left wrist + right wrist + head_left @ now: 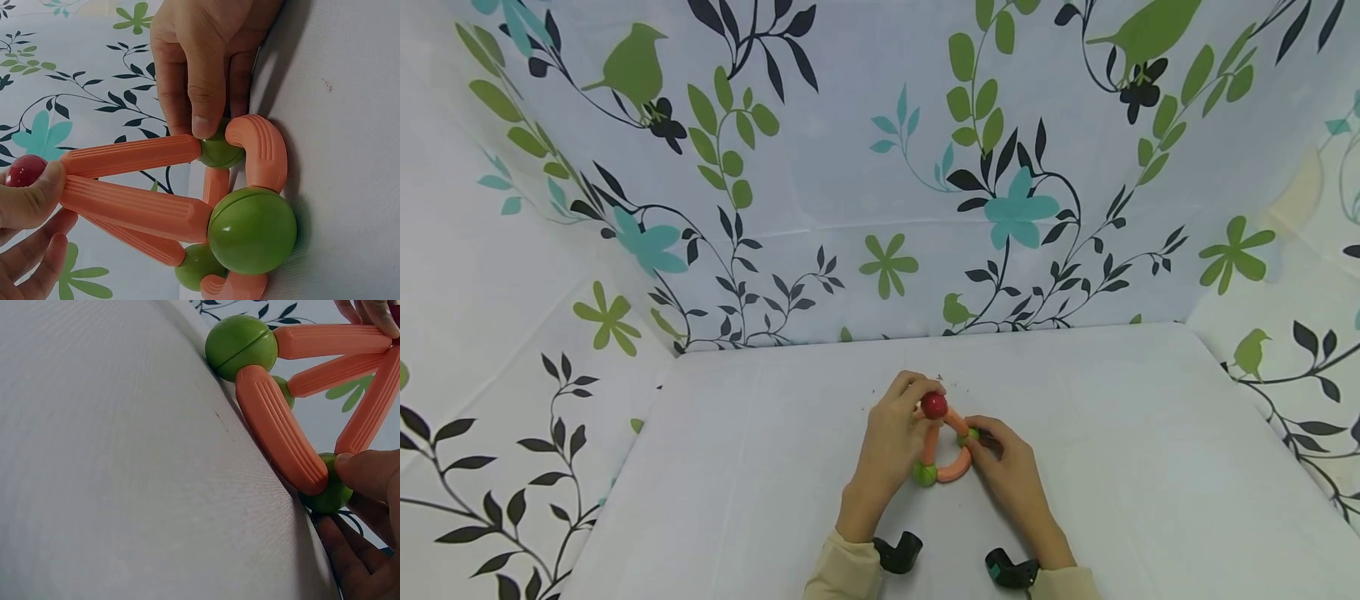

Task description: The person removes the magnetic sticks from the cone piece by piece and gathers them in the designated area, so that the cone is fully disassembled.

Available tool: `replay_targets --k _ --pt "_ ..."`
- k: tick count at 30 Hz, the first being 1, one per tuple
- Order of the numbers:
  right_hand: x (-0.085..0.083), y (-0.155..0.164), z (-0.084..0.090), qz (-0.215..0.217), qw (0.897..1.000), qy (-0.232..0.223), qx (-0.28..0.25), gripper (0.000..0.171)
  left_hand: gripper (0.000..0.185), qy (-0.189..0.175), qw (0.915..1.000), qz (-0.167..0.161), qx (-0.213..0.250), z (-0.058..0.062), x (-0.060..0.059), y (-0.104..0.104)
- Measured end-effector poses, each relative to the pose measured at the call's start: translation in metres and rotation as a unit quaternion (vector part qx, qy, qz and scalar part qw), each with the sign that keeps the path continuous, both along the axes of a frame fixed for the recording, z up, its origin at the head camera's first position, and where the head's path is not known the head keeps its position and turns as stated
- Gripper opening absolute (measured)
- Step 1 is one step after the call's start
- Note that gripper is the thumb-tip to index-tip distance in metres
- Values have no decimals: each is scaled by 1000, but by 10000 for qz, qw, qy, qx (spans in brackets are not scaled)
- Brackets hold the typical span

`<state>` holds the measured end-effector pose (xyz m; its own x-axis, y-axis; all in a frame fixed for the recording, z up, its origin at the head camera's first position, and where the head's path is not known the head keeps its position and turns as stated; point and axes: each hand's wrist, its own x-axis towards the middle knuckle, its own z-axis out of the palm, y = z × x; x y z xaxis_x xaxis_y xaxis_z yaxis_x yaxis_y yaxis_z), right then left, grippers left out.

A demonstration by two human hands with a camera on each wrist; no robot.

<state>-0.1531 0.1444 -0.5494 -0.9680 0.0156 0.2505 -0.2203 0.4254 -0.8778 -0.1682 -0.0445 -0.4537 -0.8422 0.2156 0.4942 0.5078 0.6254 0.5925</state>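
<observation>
Orange ridged plastic makes up most of the toy frame (930, 447), which stands on the white table (737, 483) a little right of centre in the lower half of the head view. In the left wrist view, three straight rods (134, 209) run from near a red ball (934, 406) at the left edge towards green balls (252, 231) right of centre, with curved rods (267, 159) linking these along the base. The left hand (891, 433) has its thumb and fingertips closed in a pinch at the red ball, where the rod ends meet; its lower fingers are loosely bent and hold nothing. The right hand (1006, 467) grips one base ball (325, 499), thumb on one side and fingers curled against the other, at the lower right of the right wrist view. The step in hand looks like fitting or checking the joints, one hand minding the tip while the other steadies a corner. Whether every rod is fully seated at the red ball cannot be told, since the left thumb hides part of that join. The next move probably calls for a firm push along the rods while the base stays braced, as sideways force could work a joint loose.
</observation>
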Motion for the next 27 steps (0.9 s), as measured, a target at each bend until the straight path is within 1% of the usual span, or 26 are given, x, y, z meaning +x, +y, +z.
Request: replay_targets --k 5,8,11,15,18,22,24,27 --pt "0 -1 0 -13 10000 -26 14 30 42 -118 9997 -60 183 3 1 -5" --pt "0 -1 -1 -28 10000 -36 20 30 43 -224 9993 -30 285 6 1 -10" --pt "0 -1 -1 -31 10000 -63 -24 30 45 -274 9991 48 328 9 1 -14" --pt "0 -1 -1 -41 9999 -100 -54 31 46 -257 9993 108 261 11 0 -17" --pt "0 -1 -2 -52 9999 -122 -31 31 45 -301 9991 155 254 10 -2 -20" --pt "0 -1 -2 -50 9999 -104 -27 31 45 -436 9981 239 367 7 -5 -24" --pt "0 -1 -1 -45 10000 -79 -36 31 47 -543 9972 283 440 4 -8 -27" --pt "0 -1 -1 -38 10000 -48 -29 31 54 -740 9952 437 466 -3 -13 -31"
